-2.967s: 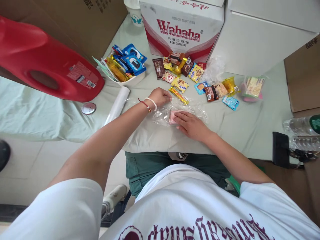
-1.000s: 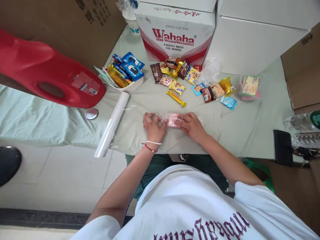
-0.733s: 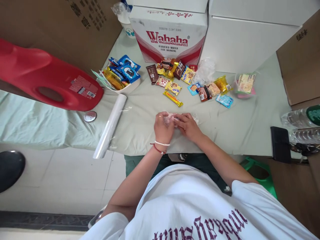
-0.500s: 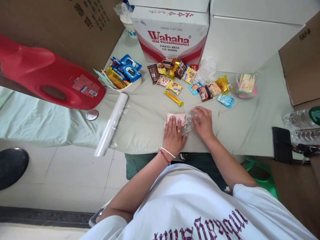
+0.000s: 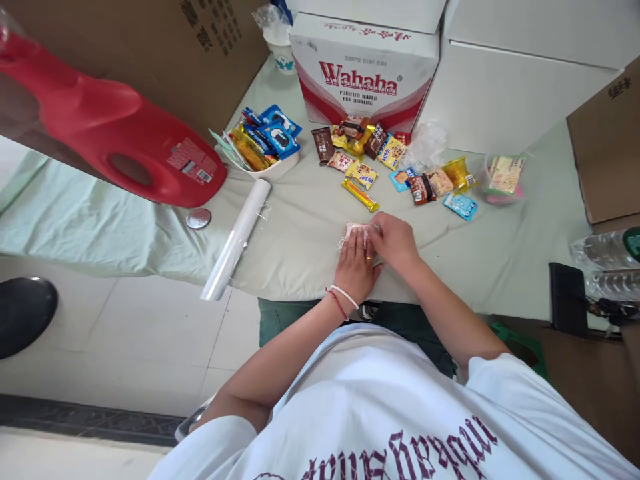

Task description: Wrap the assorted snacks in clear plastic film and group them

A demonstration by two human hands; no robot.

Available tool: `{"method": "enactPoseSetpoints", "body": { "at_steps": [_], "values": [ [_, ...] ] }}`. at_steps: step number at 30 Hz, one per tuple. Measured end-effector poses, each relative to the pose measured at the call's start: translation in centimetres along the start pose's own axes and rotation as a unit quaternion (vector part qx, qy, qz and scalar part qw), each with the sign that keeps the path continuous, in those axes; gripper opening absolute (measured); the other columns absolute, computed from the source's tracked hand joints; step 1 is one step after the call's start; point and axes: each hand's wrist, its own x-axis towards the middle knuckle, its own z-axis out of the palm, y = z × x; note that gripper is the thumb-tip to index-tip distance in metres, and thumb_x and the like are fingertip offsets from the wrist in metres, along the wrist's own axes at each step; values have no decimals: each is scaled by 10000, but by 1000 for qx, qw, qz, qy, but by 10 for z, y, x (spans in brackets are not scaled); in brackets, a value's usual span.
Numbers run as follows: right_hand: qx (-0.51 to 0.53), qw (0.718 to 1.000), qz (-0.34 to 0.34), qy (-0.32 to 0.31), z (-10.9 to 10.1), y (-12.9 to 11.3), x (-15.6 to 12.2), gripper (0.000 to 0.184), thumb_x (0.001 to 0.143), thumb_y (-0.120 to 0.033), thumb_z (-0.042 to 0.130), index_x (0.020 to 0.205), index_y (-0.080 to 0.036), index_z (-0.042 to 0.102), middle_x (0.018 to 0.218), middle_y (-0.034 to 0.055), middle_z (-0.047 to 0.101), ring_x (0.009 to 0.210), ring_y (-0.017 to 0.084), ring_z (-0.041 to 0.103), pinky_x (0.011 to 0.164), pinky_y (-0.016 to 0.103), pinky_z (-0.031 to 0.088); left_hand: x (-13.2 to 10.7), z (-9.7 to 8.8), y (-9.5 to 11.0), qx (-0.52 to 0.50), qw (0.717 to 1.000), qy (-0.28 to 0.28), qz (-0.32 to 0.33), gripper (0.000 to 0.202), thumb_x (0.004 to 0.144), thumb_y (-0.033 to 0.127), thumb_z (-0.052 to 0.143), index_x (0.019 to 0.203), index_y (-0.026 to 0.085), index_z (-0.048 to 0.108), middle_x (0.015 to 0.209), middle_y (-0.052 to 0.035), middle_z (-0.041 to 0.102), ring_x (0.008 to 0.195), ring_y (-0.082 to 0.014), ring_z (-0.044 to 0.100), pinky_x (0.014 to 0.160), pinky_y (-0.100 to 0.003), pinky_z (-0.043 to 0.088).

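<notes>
A small pinkish block (image 5: pixel 353 227) in clear plastic film lies on the cloth near the table's front edge. My left hand (image 5: pixel 356 261) rests flat over it with fingers stretched out, hiding much of it. At the block's right end, the fingertips of my right hand (image 5: pixel 394 241) are closed on the film, which is mostly hidden there. To the left lies a roll of clear film (image 5: pixel 236 240), slanting over the front edge. Just beyond my hands is a yellow snack stick (image 5: pixel 361 195).
Loose wrapped snacks (image 5: pixel 362 175) lie behind my hands, with a white tray of packets (image 5: pixel 280 170) at left. A red jug (image 5: pixel 150 143) and a metal lid (image 5: pixel 199 219) are further left. Behind stands a Wahaha carton (image 5: pixel 360 80); at right is a black phone (image 5: pixel 567 300).
My right hand has moved left from beside the block to its right end, and its fingers have closed on the film there. My left hand stays on the block.
</notes>
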Motion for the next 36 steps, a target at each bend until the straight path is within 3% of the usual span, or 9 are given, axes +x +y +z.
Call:
{"method": "enactPoseSetpoints", "body": {
  "at_steps": [4, 7, 10, 13, 19, 23, 27, 32, 36],
  "values": [
    [-82, 993, -38, -71, 12, -27, 12, 302, 1076, -299, 405, 1132, -180, 678, 1130, 144, 687, 944, 270, 674, 810, 351, 483, 2, 0, -20, -143, 989, 22, 39, 840, 916, 296, 571, 1666, 108, 241, 1784, -213, 67, 1656, -376, -58, 1328, -679, 134],
    [-48, 993, -87, -66, 23, -20, 9, 357, 1071, -240, 356, 1291, -152, 624, 1163, 150, 637, 947, 265, 646, 815, 356, 497, -4, -15, -43, -321, 943, 52, 74, 687, 867, 278, 575, 1542, 198, 481, 1724, -153, 352, 1639, -329, 233, 1323, -594, 264],
    [-17, 990, -135, -37, 35, -6, 2, 457, 997, -128, 383, 1428, -135, 535, 1165, 153, 602, 946, 270, 605, 837, 375, 509, -8, -32, -60, -413, 895, 152, -73, 398, 920, 266, 464, 1269, 232, 652, 1412, -123, 677, 1387, -271, 601, 1156, -494, 507],
    [-10, 988, -154, -13, 44, 1, -2, 495, 968, -85, 386, 1436, -155, 532, 1135, 143, 589, 955, 269, 581, 864, 384, 511, 0, -41, -65, -289, 889, 233, -268, 290, 957, 355, 480, 1081, 194, 687, 1134, -145, 715, 1131, -280, 680, 1012, -492, 561],
    [-31, 983, -175, -44, 41, -5, -4, 507, 972, -139, 433, 1473, -98, 499, 1194, 200, 582, 1069, 332, 555, 938, 464, 521, 27, -41, -48, -68, 955, 65, -280, 248, 930, 414, 615, 1012, 202, 713, 1156, -170, 674, 1174, -370, 588, 1016, -561, 492],
    [-101, 975, -190, -60, 33, -14, -11, 605, 939, -183, 568, 1519, -56, 449, 1314, 267, 567, 1166, 388, 518, 977, 512, 511, 38, -45, -39, -98, 952, 38, -288, 103, 899, 285, 579, 832, 214, 610, 950, -139, 669, 1025, -320, 630, 957, -496, 515],
    [-108, 981, -159, -34, 31, -13, -16, 472, 1020, -245, 524, 1474, -117, 517, 1257, 213, 621, 1153, 351, 554, 937, 473, 526, 42, -57, -26, -211, 934, 74, -278, 173, 835, 307, 616, 728, 247, 496, 767, -38, 606, 811, -227, 621, 827, -393, 538],
    [21, 990, -133, 46, 10, 35, -23, 411, 1028, -276, 538, 1436, -229, 526, 1277, 130, 677, 1169, 279, 616, 1002, 422, 529, 27, -87, -12, -409, 890, 30, -197, 305, 880, 523, 620, 947, 226, 626, 917, -34, 703, 857, -201, 682, 808, -344, 563],
    [159, 969, 5, 188, -60, 116, -17, 437, 981, -440, 619, 1354, -232, 523, 1273, 122, 704, 1107, 265, 686, 919, 404, 566, -8, -97, -43, -303, 932, 21, -198, 326, 841, 554, 653, 930, 243, 683, 930, -38, 734, 892, -231, 706, 872, -377, 563]
  ]
}}
